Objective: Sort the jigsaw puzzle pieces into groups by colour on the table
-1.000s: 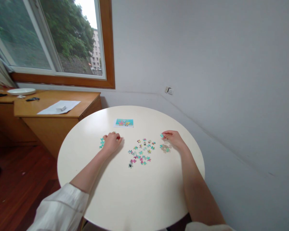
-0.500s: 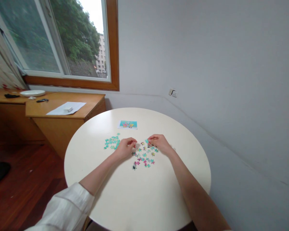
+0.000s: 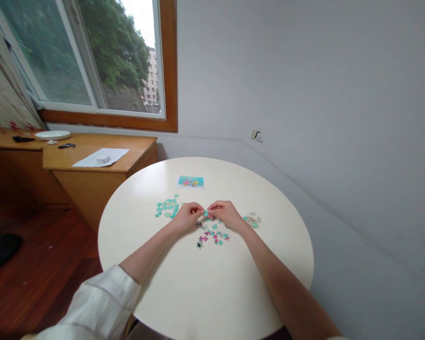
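Note:
A teal puzzle piece [image 3: 206,213] is pinched between the fingertips of both hands above the middle of the table. My left hand [image 3: 187,217] is closed at its left side, and my right hand [image 3: 227,214] grips it from the right. Below the hands, loose pink, teal and yellow puzzle pieces [image 3: 215,234] are scattered, some hidden by the fingers. To the left of my left hand spreads a group of mostly teal pieces [image 3: 167,207]. Beyond my right wrist sits a smaller group of pale and teal pieces [image 3: 252,220].
The round white table [image 3: 205,283] stands near the wall. A picture card [image 3: 190,182] with a teal cartoon scene lies toward its far side. At the left, a wooden desk [image 3: 141,156] carries a paper sheet [image 3: 92,160], a small white box [image 3: 103,159] and a white plate [image 3: 53,135].
My right hand has moved left with the teal puzzle piece, bringing it to my left hand's fingertips. The pale group at the right has come into sight. The view has shifted slightly.

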Motion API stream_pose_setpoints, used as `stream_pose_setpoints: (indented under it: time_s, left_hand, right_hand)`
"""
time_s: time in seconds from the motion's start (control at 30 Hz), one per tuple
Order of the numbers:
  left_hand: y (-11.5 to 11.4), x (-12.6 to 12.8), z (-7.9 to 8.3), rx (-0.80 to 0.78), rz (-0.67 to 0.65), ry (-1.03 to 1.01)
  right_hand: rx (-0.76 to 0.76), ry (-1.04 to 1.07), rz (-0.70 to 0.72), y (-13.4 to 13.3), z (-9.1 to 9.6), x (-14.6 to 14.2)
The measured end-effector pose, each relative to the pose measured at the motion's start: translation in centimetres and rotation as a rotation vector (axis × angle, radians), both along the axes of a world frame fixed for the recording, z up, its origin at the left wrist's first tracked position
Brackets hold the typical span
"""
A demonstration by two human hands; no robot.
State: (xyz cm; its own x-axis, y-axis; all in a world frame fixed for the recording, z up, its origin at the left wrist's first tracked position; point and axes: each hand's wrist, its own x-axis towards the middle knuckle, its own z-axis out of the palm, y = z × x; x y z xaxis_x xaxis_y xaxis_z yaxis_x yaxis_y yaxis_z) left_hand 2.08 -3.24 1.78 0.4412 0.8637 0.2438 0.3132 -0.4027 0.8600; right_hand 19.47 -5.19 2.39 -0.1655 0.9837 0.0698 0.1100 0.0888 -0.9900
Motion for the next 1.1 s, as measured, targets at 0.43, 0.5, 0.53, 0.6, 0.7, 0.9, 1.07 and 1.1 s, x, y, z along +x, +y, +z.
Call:
stream_pose_setpoints:
  time_s: [0.43,0.5,0.53,0.6,0.7,0.9,1.07,1.1]
  left_hand:
    - [1.9,-4.1,2.6,0.1,0.126,0.58]
    - [2.0,-4.1,2.5,0.101,0.169,0.659]
    - [2.0,-4.1,2.4,0.105,0.19,0.687]
    - [2.2,-4.0,2.1,0.118,0.221,0.726]
    - [2.5,-4.1,1.7,0.136,0.249,0.761]
    - [3.0,-4.6,1.0,0.119,0.255,0.79]
    - [3.1,-4.7,0.8,0.11,0.283,0.771]
    - [3.1,-4.7,0.8,0.11,0.294,0.766]
  right_hand:
    - [0.001,-0.062,-0.313,1.3,0.6,4.3]
    - [0.007,-0.079,-0.336,1.4,0.5,4.7]
    - [0.015,-0.088,-0.343,1.4,0.5,4.8]
    - [0.028,-0.099,-0.35,1.4,0.5,5.0]
    - [0.044,-0.11,-0.356,1.3,0.5,5.2]
    - [0.078,-0.151,-0.359,1.5,0.1,5.6]
    - [0.074,-0.173,-0.351,1.7,-0.2,5.8]
    - [0.066,-0.177,-0.35,1.6,-0.2,5.8]
